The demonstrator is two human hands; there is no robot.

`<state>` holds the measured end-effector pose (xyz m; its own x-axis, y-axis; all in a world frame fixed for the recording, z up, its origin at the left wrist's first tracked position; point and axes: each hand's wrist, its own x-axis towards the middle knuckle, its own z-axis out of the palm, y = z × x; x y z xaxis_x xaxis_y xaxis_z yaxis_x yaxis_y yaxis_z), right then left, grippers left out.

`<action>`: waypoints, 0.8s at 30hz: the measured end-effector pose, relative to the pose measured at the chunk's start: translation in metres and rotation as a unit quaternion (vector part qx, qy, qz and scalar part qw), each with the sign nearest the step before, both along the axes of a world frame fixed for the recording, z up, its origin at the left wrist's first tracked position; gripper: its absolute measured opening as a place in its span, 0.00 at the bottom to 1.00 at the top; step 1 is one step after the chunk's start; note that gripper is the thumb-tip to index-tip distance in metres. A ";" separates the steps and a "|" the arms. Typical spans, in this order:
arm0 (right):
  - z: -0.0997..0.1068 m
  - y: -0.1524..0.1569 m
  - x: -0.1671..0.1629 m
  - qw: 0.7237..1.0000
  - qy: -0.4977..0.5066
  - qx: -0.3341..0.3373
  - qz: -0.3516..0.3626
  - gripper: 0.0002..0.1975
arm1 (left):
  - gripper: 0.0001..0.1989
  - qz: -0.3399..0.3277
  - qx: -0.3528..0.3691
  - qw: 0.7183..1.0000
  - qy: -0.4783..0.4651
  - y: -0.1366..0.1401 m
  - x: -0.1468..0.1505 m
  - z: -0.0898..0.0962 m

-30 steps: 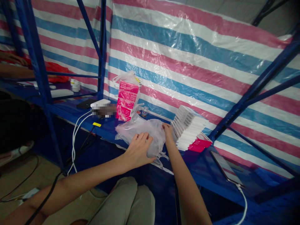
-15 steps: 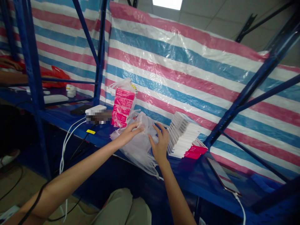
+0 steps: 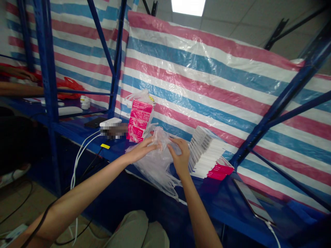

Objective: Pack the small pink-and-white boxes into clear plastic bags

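A crumpled translucent white plastic bag (image 3: 155, 168) lies at the front of the blue shelf, its handles trailing over the edge. My left hand (image 3: 143, 150) grips the bag's upper part from the left. On the other side my right hand (image 3: 181, 155) is pinching the bag's edge between thumb and fingers. Behind my left hand stands a stack of pink boxes (image 3: 141, 119) in a clear bag. Right of my right hand, thin white boxes (image 3: 205, 150) are piled up, with several pink boxes (image 3: 221, 168) lying against them.
A phone (image 3: 253, 201) on a cable lies at the right. To the left are a white power bank (image 3: 110, 122) with cables and a blue rack post (image 3: 48, 69). Striped sheeting (image 3: 207, 75) hangs behind. Another person's arm (image 3: 20, 89) reaches in beyond the post, near a red bag (image 3: 69, 84).
My right hand's spread fingers have closed onto the bag's edge. My left hand keeps its grip. The whole view has shifted slightly, so things appear further right and lower.
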<state>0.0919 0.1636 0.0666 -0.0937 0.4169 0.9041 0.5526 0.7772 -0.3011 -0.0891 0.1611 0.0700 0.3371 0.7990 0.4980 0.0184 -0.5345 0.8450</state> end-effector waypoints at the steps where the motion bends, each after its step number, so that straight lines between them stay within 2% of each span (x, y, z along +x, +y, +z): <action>1: 0.000 0.001 0.001 1.000 0.010 0.005 -0.003 0.08 | 0.13 0.014 0.007 1.000 -0.007 0.001 -0.001 0.000; 6: -0.003 0.007 0.015 0.993 0.108 -0.023 0.035 0.05 | 0.15 0.114 0.022 0.989 -0.095 0.011 -0.016 0.004; 10: -0.004 0.008 0.026 0.988 0.135 -0.071 0.035 0.06 | 0.15 0.147 0.045 0.979 -0.133 0.015 -0.028 0.011; 15: 0.007 -0.004 0.014 0.996 0.053 -0.072 0.027 0.17 | 0.16 0.105 0.062 0.989 -0.078 0.011 -0.019 0.013; 19: 0.016 -0.009 0.001 0.999 0.012 -0.041 -0.006 0.06 | 0.17 0.082 0.077 0.993 -0.031 0.005 -0.010 0.013; 24: 0.012 -0.011 0.003 0.998 0.048 -0.042 -0.019 0.07 | 0.17 0.088 0.073 0.993 -0.025 0.002 -0.012 0.014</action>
<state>0.0944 0.1529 0.0790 0.0088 0.4925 0.8703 0.5471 0.7261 -0.4165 -0.1011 0.1632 0.0840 0.1704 0.7609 0.6261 0.0816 -0.6441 0.7606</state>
